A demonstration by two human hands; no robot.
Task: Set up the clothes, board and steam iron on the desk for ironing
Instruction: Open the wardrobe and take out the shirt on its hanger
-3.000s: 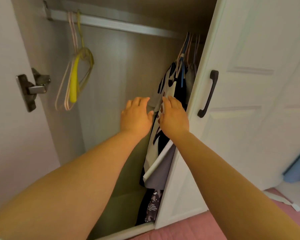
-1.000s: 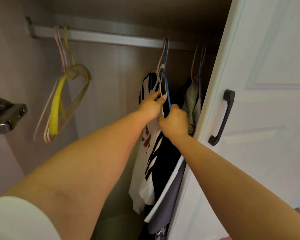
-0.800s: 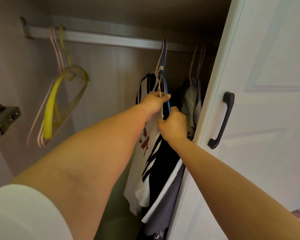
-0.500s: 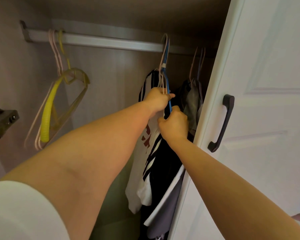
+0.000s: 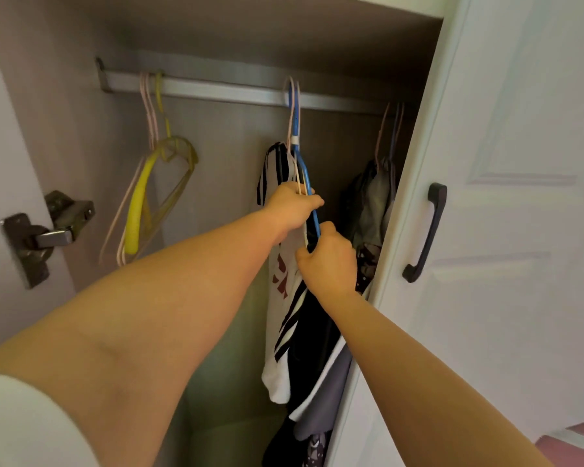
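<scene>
Inside an open wardrobe, clothes hang from a metal rail [image 5: 216, 89]. A white garment with black stripes and red print [image 5: 284, 298] hangs on a pale hanger beside a blue hanger [image 5: 297, 153] that carries dark clothes [image 5: 314, 342]. My left hand [image 5: 292, 205] is closed around the hanger wires just below their hooks. My right hand [image 5: 329, 259] grips the blue hanger and the dark clothing lower down. Both hooks are still over the rail. No board or iron is in view.
Empty yellow and pink hangers [image 5: 155, 190] dangle at the rail's left end. More grey clothes [image 5: 375, 203] hang at the far right. The white wardrobe door [image 5: 506, 230] with a dark handle [image 5: 425, 230] stands on the right; a hinge [image 5: 44, 234] on the left.
Both hands rose from the hanging clothes to the hangers and closed on them. In the last second the view shifted slightly; the grip stays the same.
</scene>
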